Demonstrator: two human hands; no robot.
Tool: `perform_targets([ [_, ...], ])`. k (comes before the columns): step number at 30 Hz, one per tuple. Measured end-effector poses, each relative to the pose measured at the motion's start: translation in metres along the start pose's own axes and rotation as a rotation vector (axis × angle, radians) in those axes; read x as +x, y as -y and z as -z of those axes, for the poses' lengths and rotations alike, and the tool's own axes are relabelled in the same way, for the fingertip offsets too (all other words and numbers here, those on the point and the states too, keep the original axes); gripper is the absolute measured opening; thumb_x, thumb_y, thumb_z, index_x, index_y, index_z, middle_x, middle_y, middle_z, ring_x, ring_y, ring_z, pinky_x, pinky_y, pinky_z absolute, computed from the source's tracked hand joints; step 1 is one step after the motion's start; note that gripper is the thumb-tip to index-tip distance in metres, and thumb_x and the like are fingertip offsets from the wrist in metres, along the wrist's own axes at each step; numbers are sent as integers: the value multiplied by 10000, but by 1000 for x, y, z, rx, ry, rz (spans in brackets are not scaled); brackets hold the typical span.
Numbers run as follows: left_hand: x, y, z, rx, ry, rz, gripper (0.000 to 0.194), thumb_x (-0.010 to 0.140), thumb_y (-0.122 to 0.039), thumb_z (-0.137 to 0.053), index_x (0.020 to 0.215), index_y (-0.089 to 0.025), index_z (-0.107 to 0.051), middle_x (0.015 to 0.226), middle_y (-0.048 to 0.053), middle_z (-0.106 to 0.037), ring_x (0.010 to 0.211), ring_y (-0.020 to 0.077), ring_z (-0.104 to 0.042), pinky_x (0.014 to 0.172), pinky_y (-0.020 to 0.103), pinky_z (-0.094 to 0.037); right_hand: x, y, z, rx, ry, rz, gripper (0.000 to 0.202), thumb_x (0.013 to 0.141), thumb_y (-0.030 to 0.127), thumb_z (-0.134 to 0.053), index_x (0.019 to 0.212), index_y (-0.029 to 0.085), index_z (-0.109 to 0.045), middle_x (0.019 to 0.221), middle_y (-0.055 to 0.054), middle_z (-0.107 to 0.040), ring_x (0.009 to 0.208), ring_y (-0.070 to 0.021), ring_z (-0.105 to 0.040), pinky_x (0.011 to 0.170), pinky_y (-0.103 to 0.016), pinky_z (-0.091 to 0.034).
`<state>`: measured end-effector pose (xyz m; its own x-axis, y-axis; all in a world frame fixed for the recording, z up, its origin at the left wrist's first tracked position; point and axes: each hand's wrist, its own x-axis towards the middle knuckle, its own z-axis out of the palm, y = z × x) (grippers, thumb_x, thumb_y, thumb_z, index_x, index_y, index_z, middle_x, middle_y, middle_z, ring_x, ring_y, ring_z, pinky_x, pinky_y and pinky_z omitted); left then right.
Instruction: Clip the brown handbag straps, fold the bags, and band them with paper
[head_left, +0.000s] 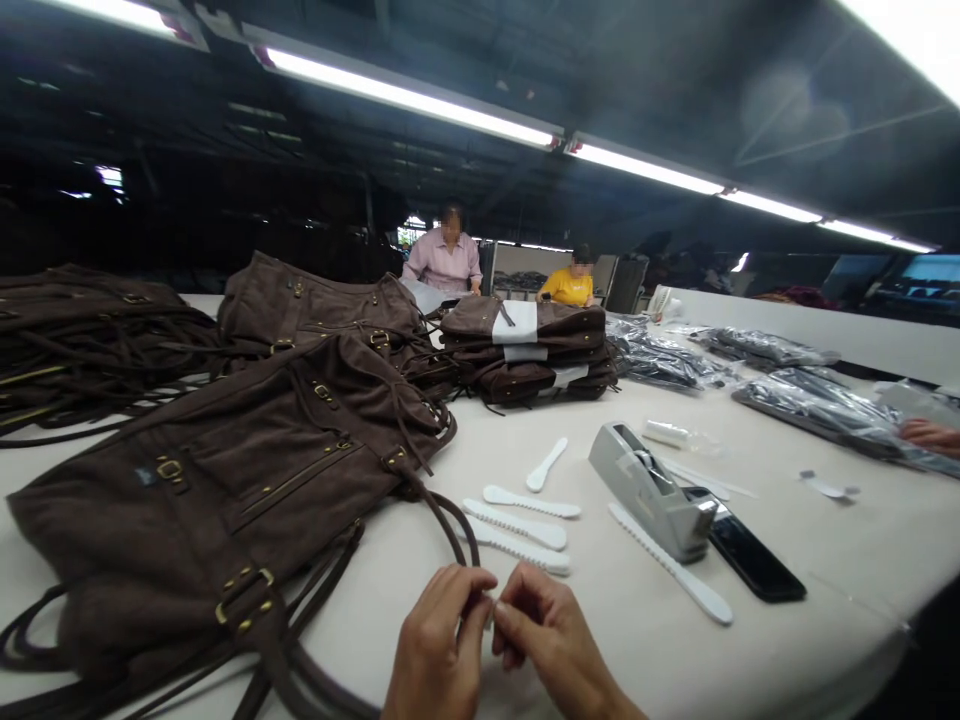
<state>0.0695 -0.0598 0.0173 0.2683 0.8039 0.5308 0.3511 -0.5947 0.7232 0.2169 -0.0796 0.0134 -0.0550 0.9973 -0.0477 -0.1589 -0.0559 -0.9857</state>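
Observation:
My left hand (442, 640) and my right hand (544, 630) meet at the front edge of the view, fingertips pinched close together. Between them is something small and pale that I cannot make out. Just beyond the left fingers, a strap loop of a dark brown bag (292, 460) comes down to the table. The bag lies on its side at the left, with brass buckles and a zip. Several white notched plastic strips (517, 525) rest on the table beyond my hands. To their right stands a grey tape dispenser (652, 490), with another white strip (671, 565) beside it.
A black phone (757, 555) lies right of the dispenser. Brown bags are stacked at the back centre (525, 350) and far left (97, 340). Plastic-wrapped items (825, 405) lie at the right, near another person's hand (930, 436). Two people stand behind the table (840, 600).

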Motion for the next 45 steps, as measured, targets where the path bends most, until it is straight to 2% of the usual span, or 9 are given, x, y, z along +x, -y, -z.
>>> perform_targets([
  [6,13,-39,31,-149,72,330,71,859,-214,-558,871,-203,-627,741,-6,-640,714,147,-597,673,233,-464,-17,40,-7,273,136,-179,339,771,401,-732,728,171,-485,513,39,-548,367,-21,-319,390,-176,-141],
  [10,26,-53,48,-148,120,367,84,834,-178,-569,865,-184,-647,699,-11,-618,676,137,-570,640,226,-446,-17,56,-15,356,118,-190,351,750,356,-762,715,166,-469,526,62,-494,401,-4,-231,411,-172,-91],
  [13,23,-60,55,10,110,162,191,879,-162,-529,1003,-196,-671,835,34,-633,790,163,-582,742,277,-472,-14,62,-19,378,151,-168,335,766,342,-750,703,165,-472,530,70,-475,403,-3,-219,415,-173,-106],
  [17,14,-69,56,209,70,-180,361,910,-151,-518,1257,-233,-570,1237,116,-529,1155,237,-483,978,410,-426,-15,70,-22,312,141,-90,291,781,343,-733,701,160,-521,491,77,-440,397,-16,-223,399,-193,-112],
  [22,11,-70,50,341,50,-402,369,914,-85,-471,1269,-168,-524,1032,79,-621,1008,216,-516,959,433,-398,-19,70,-21,155,115,-59,323,769,366,-737,639,173,-513,458,70,-416,409,-43,-249,406,-230,-112],
  [29,20,-63,50,337,113,-327,201,950,-202,-462,996,-149,-650,967,81,-621,1005,230,-484,947,423,-374,-20,74,-17,132,62,-38,358,748,391,-759,623,179,-499,445,83,-380,402,-34,-198,411,-237,-97],
  [36,34,-58,68,-180,312,-52,257,909,-142,-511,1110,-209,-656,1165,63,-628,1105,196,-528,999,353,-383,-14,80,-22,108,108,5,337,769,397,-741,651,169,-523,457,74,-427,399,-32,-224,408,-228,-109],
  [41,42,-61,82,-221,442,109,256,730,-62,-576,950,-171,-651,950,15,-628,884,162,-563,820,274,-430,-20,74,-23,67,126,-15,343,787,415,-733,676,175,-514,444,68,-455,401,-42,-270,399,-219,-112],
  [45,42,-54,80,-119,436,95,57,783,-160,-584,835,-174,-604,831,-9,-572,797,143,-517,752,268,-394,-21,67,-21,130,152,-53,352,783,407,-731,665,171,-498,428,81,-433,379,-25,-227,392,-208,-90],
])
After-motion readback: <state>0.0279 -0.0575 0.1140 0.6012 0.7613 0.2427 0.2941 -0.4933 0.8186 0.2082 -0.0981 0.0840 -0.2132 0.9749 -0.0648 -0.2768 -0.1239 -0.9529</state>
